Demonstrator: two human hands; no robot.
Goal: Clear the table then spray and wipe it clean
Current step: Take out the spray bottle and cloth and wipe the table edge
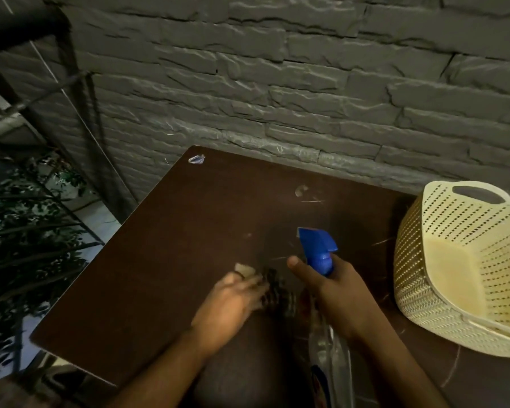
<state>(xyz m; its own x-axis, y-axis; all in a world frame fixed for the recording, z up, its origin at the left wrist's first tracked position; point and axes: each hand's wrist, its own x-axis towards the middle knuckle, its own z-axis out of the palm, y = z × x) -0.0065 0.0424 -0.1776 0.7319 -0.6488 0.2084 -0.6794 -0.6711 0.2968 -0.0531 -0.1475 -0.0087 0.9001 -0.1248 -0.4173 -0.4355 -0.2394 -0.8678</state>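
Note:
A dark brown table (189, 245) fills the middle of the view. My right hand (339, 293) grips the neck of a clear spray bottle (331, 357) with a blue trigger head (317, 248), nozzle pointing up and left over the table. My left hand (233, 298), blurred, presses a cloth (245, 269) against the tabletop near the middle front; the cloth shows a pale end and a dark patterned part by the fingers. A small clear scrap (197, 159) lies at the table's far left corner.
A cream perforated plastic basket (454, 260) lies tipped on its side on the table's right, its opening toward me. A grey stone wall (277, 83) runs behind the table. Metal railing and plants (27, 216) stand off the left edge. Faint smears (302, 191) mark the tabletop.

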